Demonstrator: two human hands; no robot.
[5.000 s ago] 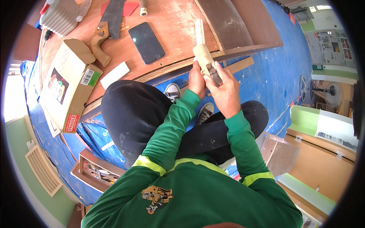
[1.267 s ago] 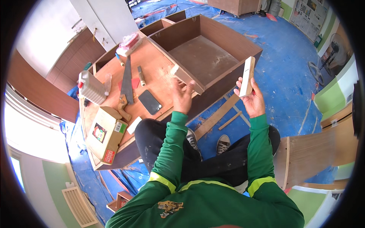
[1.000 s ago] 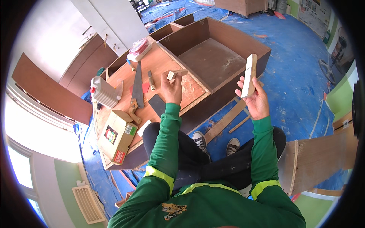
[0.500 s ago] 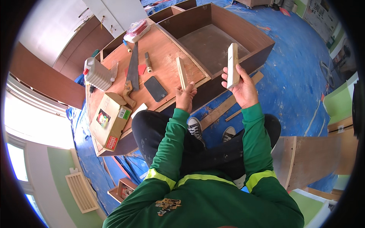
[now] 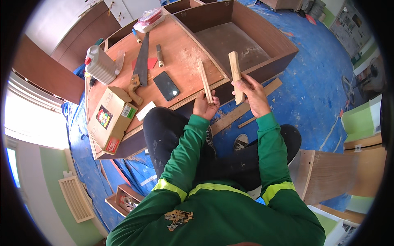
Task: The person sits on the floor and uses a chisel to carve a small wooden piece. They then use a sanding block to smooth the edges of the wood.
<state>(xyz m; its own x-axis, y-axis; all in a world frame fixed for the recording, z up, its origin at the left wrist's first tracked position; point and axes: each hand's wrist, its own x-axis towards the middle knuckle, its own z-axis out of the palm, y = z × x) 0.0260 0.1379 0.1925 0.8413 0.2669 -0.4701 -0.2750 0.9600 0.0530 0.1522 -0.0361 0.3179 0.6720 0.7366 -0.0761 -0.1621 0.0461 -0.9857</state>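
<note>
My left hand (image 5: 206, 106) is closed round the lower end of a thin wooden strip (image 5: 204, 78), whose upper end leans over the edge of the plywood panel (image 5: 180, 45). To the right, my right hand (image 5: 257, 98) grips a thicker wooden block (image 5: 234, 69) near its lower part, thumb across it. The block stands nearly upright with its bare wood side showing. The two pieces are apart. Left of them on the panel lie a black smartphone (image 5: 166, 86), a chisel (image 5: 160, 56) and a handsaw (image 5: 142, 61) with a wooden handle.
A cardboard box (image 5: 110, 117), a white plastic jug (image 5: 99, 67), a red sheet (image 5: 151, 63) and a wipes pack (image 5: 148, 20) sit on the panel. Beyond is an open brown cabinet compartment (image 5: 262, 24). Loose boards (image 5: 234, 119) lie on the blue floor sheet (image 5: 308, 94).
My right hand has turned the block from its white face to bare wood and shifted it left and down. My left hand has moved slightly right and down with the strip.
</note>
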